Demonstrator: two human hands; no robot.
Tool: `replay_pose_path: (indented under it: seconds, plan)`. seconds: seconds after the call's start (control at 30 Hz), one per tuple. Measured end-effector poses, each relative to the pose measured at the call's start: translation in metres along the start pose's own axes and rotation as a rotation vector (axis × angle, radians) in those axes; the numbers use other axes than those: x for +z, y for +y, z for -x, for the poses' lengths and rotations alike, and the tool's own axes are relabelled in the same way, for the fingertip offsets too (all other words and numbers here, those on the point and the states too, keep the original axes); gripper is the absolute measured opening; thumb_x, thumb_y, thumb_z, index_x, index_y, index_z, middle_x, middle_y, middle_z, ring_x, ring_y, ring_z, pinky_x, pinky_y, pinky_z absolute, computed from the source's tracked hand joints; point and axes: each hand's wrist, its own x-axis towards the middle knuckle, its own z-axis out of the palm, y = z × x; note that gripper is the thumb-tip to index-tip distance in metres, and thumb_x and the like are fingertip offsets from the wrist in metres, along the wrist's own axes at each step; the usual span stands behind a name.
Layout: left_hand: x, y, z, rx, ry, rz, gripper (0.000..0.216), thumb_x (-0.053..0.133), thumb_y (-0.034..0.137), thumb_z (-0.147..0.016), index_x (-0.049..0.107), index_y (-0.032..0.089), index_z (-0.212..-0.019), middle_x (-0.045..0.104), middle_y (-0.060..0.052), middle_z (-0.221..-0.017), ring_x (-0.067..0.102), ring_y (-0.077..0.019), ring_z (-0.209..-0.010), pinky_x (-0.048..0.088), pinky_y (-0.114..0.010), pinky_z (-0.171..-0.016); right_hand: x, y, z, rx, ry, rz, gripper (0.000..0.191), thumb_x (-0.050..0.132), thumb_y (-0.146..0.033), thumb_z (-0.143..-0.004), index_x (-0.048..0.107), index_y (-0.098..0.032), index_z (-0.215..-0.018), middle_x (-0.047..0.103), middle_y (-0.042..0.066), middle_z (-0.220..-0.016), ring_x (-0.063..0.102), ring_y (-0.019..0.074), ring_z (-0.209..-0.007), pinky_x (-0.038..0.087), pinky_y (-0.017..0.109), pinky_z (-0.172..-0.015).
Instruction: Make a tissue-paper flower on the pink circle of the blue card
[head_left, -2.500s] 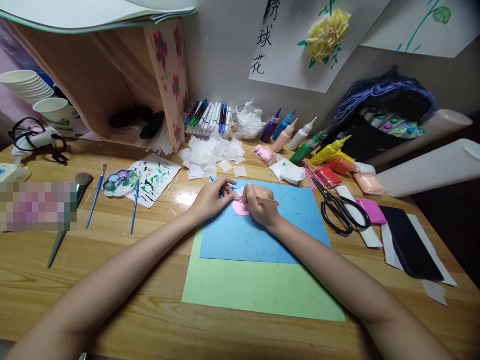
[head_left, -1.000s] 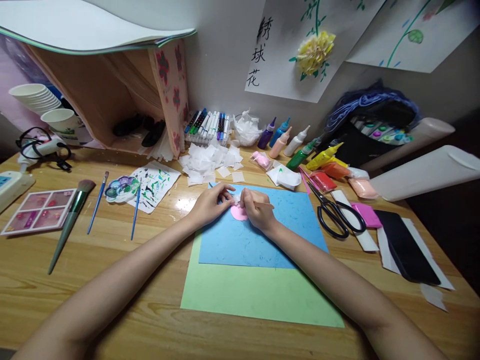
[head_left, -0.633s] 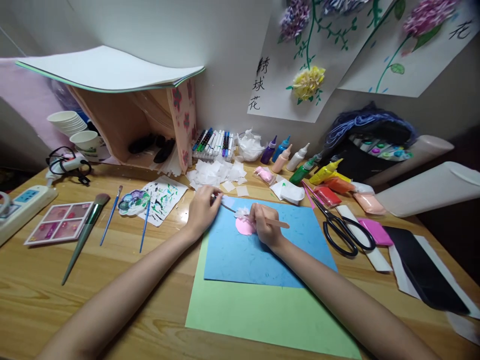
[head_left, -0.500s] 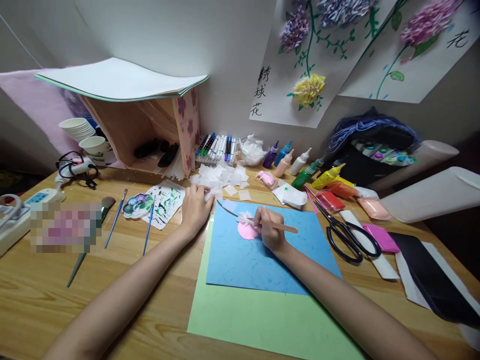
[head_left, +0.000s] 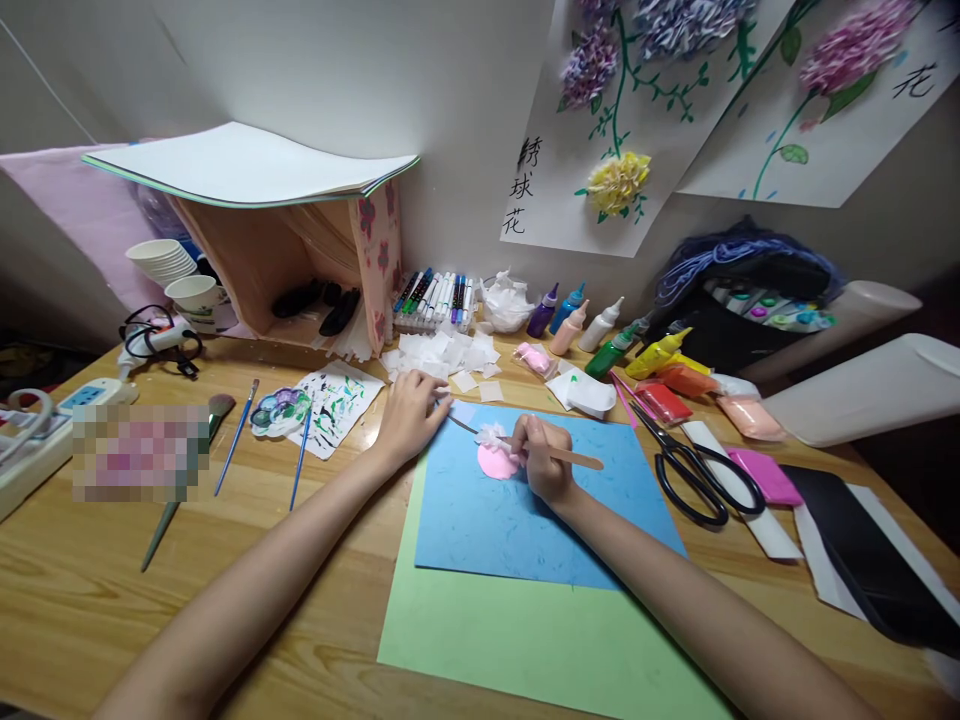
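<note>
A blue paper sheet [head_left: 525, 520] lies on a green sheet [head_left: 517, 640] on the wooden table. On the blue sheet sits a pink clay disc [head_left: 495, 463] with a small crumpled white paper tuft [head_left: 491, 434] at its top edge. My right hand [head_left: 544, 460] is closed round a thin wooden stick [head_left: 577, 457] whose tip meets the tuft. My left hand [head_left: 409, 415] rests at the blue sheet's far left corner, fingers pinched on a small white paper square, right by the pile of white paper squares [head_left: 439, 352].
Black scissors [head_left: 686, 470], clay packets [head_left: 664, 400] and paint bottles [head_left: 592, 325] sit to the right. Marker pens [head_left: 439, 297] stand at the back. Brushes [head_left: 300, 455], a painted palette [head_left: 277, 410], a power strip [head_left: 45, 430] and paper cups [head_left: 169, 265] lie left. A black sheet [head_left: 862, 555] lies far right.
My left hand left the pink disc, reached out to the white paper pile and drew back a little. My right hand kept the stick on the tuft. The camera tilted up.
</note>
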Motion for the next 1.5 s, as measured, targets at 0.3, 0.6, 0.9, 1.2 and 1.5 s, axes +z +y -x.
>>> replay_pose_path:
  seconds: [0.3,0.6,0.9,1.2,1.5]
  plan:
    - [0.002,0.007,-0.001,0.061,-0.12,0.085,0.014,0.053,0.031,-0.083,0.06,0.019,-0.081,0.058,-0.005,-0.089,0.048,-0.0205,-0.089,0.038,-0.035,-0.08,0.0,-0.003,0.005,0.0,-0.035,-0.066,0.052,0.025,-0.038,-0.094,0.045,-0.021,-0.049,0.041,-0.001,-0.043,0.041,0.0126,-0.042,0.035,0.029,-0.048]
    - [-0.002,0.013,0.002,-0.035,-0.151,0.621,0.021,0.059,0.037,-0.079,0.06,0.017,-0.084,0.062,-0.003,-0.082,0.056,-0.0122,-0.073,0.042,-0.024,-0.064,-0.002,0.001,0.006,0.081,-0.04,-0.11,0.054,0.025,-0.042,-0.094,0.044,-0.021,-0.048,0.041,-0.001,-0.042,0.042,0.0123,-0.042,0.035,0.028,-0.047]
    - [-0.004,0.016,0.007,-0.054,-0.607,0.839,0.034,0.074,0.035,-0.064,0.065,0.015,-0.09,0.067,-0.002,-0.068,0.062,-0.0127,-0.064,0.047,-0.023,-0.063,-0.001,0.0,0.0,-0.013,-0.254,0.048,0.048,0.027,-0.032,-0.096,0.046,-0.019,-0.054,0.048,-0.001,-0.05,0.047,0.0109,-0.05,0.037,0.025,-0.057]
    - [0.001,0.017,0.006,0.05,-0.562,0.714,0.036,0.072,0.034,-0.066,0.065,0.017,-0.097,0.066,-0.003,-0.087,0.055,-0.0108,-0.07,0.042,-0.022,-0.064,-0.001,0.003,-0.001,0.007,-0.233,0.091,0.045,0.029,-0.033,-0.095,0.05,-0.019,-0.058,0.049,-0.001,-0.052,0.051,0.0118,-0.055,0.038,0.025,-0.06]
    - [0.006,0.018,0.006,-0.033,-0.487,0.705,0.027,0.066,0.031,-0.073,0.064,0.014,-0.094,0.062,-0.001,-0.075,0.048,-0.0087,-0.062,0.037,-0.02,-0.057,0.0,0.002,-0.001,0.084,-0.197,0.035,0.046,0.029,-0.036,-0.095,0.05,-0.019,-0.057,0.049,-0.001,-0.051,0.051,0.0118,-0.052,0.039,0.026,-0.057]
